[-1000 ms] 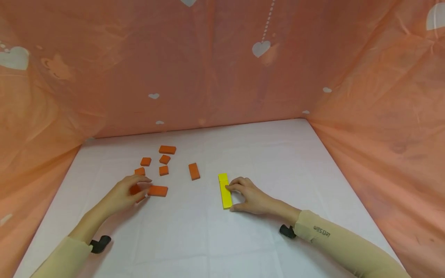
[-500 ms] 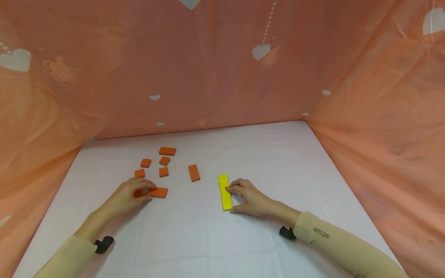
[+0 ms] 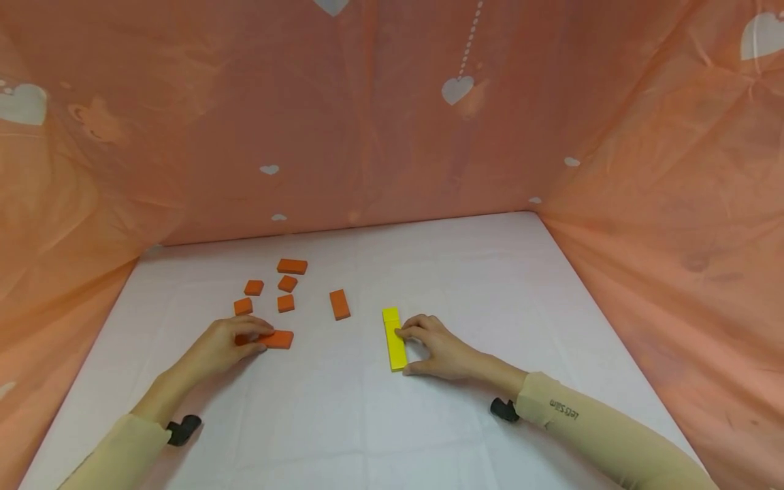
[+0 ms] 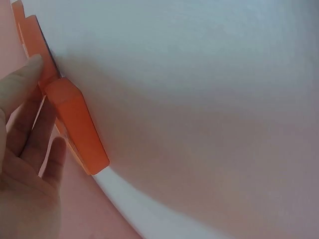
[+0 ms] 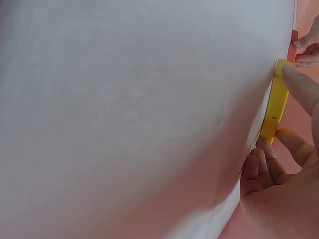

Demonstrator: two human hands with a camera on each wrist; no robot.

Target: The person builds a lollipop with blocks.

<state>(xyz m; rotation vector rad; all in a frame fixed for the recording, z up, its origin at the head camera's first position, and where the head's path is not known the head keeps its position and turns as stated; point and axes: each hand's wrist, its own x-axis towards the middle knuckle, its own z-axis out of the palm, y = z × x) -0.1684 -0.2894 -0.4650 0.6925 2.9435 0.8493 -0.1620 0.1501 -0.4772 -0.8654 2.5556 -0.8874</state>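
In the head view my left hand (image 3: 217, 350) pinches a flat orange block (image 3: 280, 339) across its width, thumb on the near side and fingertips on the far side. A second orange block (image 4: 79, 129) lies end to end with it under the palm, largely hidden from above. My right hand (image 3: 444, 349) holds a long yellow block (image 3: 396, 348) lying on the table, its thumb at the near end and a fingertip on the right side. A small yellow square block (image 3: 390, 314) sits against the far end of the long one.
Several orange blocks lie loose beyond the left hand, among them a rectangle (image 3: 292, 266) and a small square (image 3: 286, 303). Another orange rectangle (image 3: 339, 304) lies between the two hands. White cloth covers the table (image 3: 367, 422). Pink curtains (image 3: 392, 136) enclose the back and sides.
My left hand has moved slightly right, and its thumb and fingers have closed on the orange block. The right hand and the yellow blocks stay in place.
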